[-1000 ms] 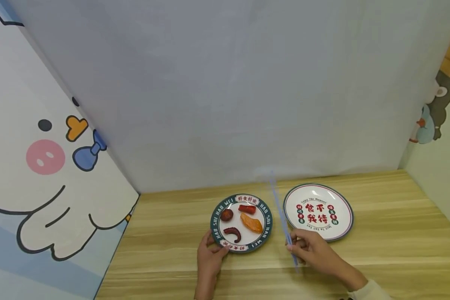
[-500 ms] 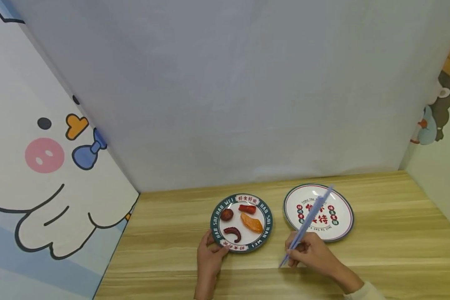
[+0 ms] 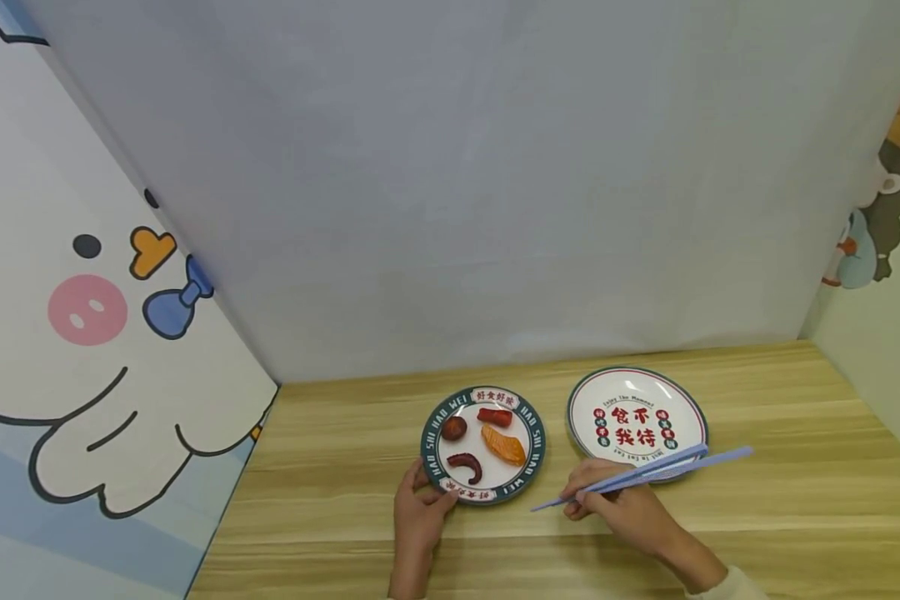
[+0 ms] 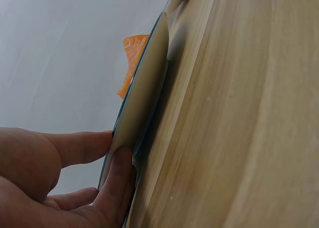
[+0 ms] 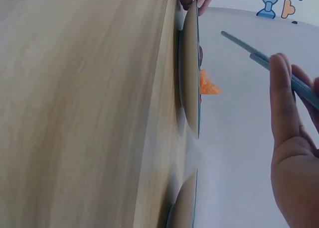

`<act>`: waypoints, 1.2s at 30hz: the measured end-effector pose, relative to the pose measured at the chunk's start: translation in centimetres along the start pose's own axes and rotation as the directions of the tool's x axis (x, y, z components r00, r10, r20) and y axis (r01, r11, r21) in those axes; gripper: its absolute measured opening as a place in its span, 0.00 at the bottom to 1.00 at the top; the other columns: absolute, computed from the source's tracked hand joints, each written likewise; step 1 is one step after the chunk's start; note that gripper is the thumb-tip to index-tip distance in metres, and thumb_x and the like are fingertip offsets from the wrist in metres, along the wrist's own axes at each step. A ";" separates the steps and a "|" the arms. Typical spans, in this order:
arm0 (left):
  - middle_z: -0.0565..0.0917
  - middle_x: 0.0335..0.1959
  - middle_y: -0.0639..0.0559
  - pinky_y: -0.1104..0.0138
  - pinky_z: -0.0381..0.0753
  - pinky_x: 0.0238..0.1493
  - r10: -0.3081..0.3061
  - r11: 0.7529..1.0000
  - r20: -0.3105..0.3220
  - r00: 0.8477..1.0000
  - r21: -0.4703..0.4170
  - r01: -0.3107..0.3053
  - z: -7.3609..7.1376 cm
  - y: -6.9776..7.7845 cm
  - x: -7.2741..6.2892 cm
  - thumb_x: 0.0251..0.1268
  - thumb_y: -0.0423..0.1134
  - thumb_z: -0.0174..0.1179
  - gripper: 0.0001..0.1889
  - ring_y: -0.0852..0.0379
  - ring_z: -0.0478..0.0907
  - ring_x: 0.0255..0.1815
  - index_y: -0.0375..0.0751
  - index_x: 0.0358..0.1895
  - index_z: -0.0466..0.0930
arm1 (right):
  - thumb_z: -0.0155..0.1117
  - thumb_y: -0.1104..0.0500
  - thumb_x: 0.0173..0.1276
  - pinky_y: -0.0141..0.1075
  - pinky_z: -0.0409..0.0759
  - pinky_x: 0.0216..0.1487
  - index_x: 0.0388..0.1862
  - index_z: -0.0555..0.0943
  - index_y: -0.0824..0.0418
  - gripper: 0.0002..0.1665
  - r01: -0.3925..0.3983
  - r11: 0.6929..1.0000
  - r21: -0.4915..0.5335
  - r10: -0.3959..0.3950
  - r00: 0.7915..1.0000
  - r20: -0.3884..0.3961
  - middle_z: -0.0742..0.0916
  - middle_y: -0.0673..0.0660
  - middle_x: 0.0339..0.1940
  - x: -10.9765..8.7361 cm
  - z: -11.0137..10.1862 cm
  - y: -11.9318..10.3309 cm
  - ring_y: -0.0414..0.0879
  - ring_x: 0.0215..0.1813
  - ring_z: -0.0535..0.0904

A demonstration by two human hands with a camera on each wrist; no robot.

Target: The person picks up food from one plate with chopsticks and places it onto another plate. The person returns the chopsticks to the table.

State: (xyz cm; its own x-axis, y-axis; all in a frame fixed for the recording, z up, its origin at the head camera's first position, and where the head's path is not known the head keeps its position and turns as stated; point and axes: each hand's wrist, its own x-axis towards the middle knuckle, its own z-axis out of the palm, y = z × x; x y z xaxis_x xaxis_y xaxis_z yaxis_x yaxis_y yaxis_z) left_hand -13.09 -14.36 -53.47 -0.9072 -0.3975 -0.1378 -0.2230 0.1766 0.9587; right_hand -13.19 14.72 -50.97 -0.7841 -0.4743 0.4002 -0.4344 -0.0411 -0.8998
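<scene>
Right hand (image 3: 624,510) fingers pinch the chopsticks (image 3: 639,477) (probably light, stiff, slick; best held mid-shaft), tips outside the food plate (image 3: 535,454) at five o'clock; left hand (image 3: 420,512) fingers pinch its rim around eight.

Near the counter's (image 3: 315,467) back edge lie a white plate (image 3: 633,390) and a green-rimmed plate (image 3: 537,442) of four food pieces (image 3: 503,447), pinched by the left hand (image 3: 422,512); the right hand (image 3: 624,504) grips blue chopsticks (image 3: 654,474).
</scene>
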 end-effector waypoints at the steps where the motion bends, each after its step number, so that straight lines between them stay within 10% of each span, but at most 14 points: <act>1: 0.78 0.56 0.30 0.71 0.84 0.35 0.001 1.000 -0.001 1.000 0.000 -0.001 0.0 0.0 0.0 0.54 0.17 0.70 0.43 0.52 0.81 0.40 0.21 0.76 0.63 | 0.52 0.77 0.76 0.41 0.91 0.39 0.43 0.86 0.76 0.13 -0.013 1.000 -0.001 0.013 1.000 -0.003 0.85 0.66 0.40 0.0 0.0 -0.1 0.41 0.40 0.90; 15: 0.79 0.55 0.31 0.71 0.83 0.34 0.045 0.999 0.001 0.999 0.005 -0.045 -0.1 -0.1 -0.1 0.54 0.18 0.71 0.42 0.53 0.81 0.38 0.20 0.75 0.64 | 0.61 0.74 0.75 0.37 0.88 0.29 0.42 0.88 0.64 0.11 0.048 0.995 -0.093 -0.057 0.994 -0.095 0.85 0.60 0.33 0.3 0.6 0.4 0.43 0.30 0.85; 24: 0.79 0.53 0.31 0.72 0.82 0.33 0.066 0.998 -0.002 0.998 0.018 -0.065 -0.1 0.0 -0.3 0.53 0.18 0.71 0.42 0.54 0.81 0.36 0.19 0.74 0.65 | 0.44 0.74 0.83 0.39 0.91 0.41 0.54 0.82 0.80 0.18 0.011 1.000 0.014 -0.009 0.996 -0.094 0.88 0.59 0.44 0.2 0.6 -0.1 0.45 0.41 0.89; 36: 0.79 0.54 0.31 0.73 0.81 0.31 0.055 0.998 -0.008 0.998 0.028 -0.055 -0.1 0.1 -0.4 0.53 0.18 0.71 0.42 0.54 0.81 0.36 0.20 0.74 0.65 | 0.65 0.72 0.74 0.34 0.82 0.22 0.38 0.83 0.69 0.03 -0.098 0.994 -0.047 0.080 0.953 -0.293 0.83 0.58 0.24 0.5 1.3 -0.1 0.38 0.23 0.80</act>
State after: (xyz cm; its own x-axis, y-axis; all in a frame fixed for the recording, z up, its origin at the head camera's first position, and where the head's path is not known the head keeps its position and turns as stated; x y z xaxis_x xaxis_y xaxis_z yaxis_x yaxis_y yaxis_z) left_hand -12.72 -14.31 -53.30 -0.9152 -0.3944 -0.0825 -0.1826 0.2234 0.9575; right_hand -12.92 13.34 -50.94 -0.9116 -0.1974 0.3605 -0.3760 0.0464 -0.9255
